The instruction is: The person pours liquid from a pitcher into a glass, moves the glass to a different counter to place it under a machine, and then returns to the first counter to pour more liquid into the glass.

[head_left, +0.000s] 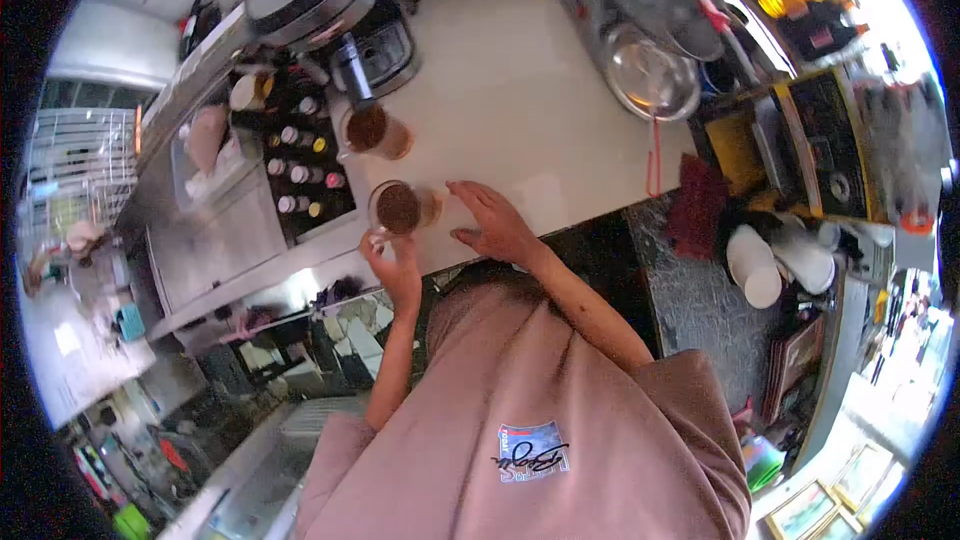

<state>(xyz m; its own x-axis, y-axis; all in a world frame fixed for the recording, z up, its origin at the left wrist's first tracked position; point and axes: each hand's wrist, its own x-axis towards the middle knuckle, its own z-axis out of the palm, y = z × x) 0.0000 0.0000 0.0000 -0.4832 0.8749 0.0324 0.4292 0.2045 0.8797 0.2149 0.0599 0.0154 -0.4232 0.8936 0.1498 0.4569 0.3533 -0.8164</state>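
A glass mug [398,208] filled with a brown drink stands near the front edge of the pale counter. My left hand [396,270] is at its near side, fingers closed around what looks like the handle. To the right of this mug, my right hand [495,225] rests on or just above the counter, fingers stretched out and thumb apart, holding nothing. Just behind stands a second glass [375,130] with a similar dark brown drink, below the spout end of a coffee machine [320,15].
Left of the mugs, a dark recess holds several capped bottles [300,174]. A metal bowl [650,75] stands at the back right of the pale counter [560,140]. Right of it are a dark red cloth [697,205] and white cups [752,265].
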